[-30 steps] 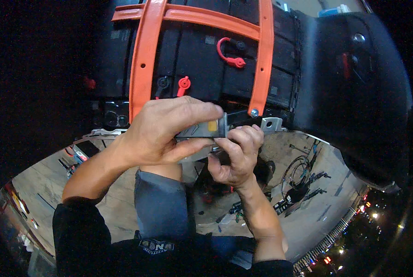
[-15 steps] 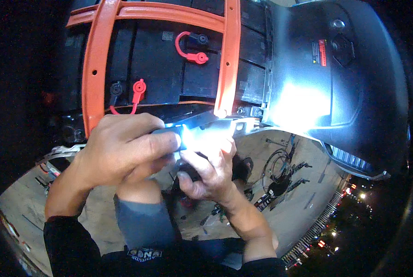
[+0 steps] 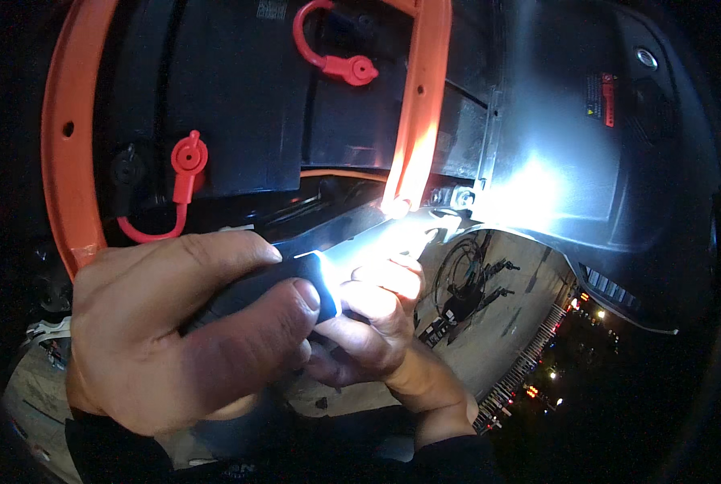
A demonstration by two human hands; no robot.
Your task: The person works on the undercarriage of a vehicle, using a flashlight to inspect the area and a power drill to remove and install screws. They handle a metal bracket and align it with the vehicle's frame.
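Note:
My left hand (image 3: pixel 175 323) is closed around a small dark flashlight (image 3: pixel 318 282), with thumb and forefinger near its lit front. Its beam points right, toward the lower end of an orange metal bar (image 3: pixel 415 121) and a bolt (image 3: pixel 462 198) beside it. My right hand (image 3: pixel 368 323) is raised just past the flashlight, its fingers curled up at the pale metal edge below the bar. Glare washes out those fingertips, so anything they hold cannot be made out. Above are black battery casings (image 3: pixel 231 97) with red capped cables (image 3: pixel 188 161).
A large black moulded panel (image 3: pixel 586 153) curves down on the right, with a bright spot on it. Another orange bar (image 3: pixel 74 129) stands at the left. Below, cables and dark equipment (image 3: pixel 461 298) lie on the paved ground. A fence (image 3: pixel 522 371) and distant lights show beyond.
The view has come closer to the battery casings and bars. My left hand and flashlight appear larger and lower, and the beam now brightens the orange bar's lower end. My right hand stays beneath it.

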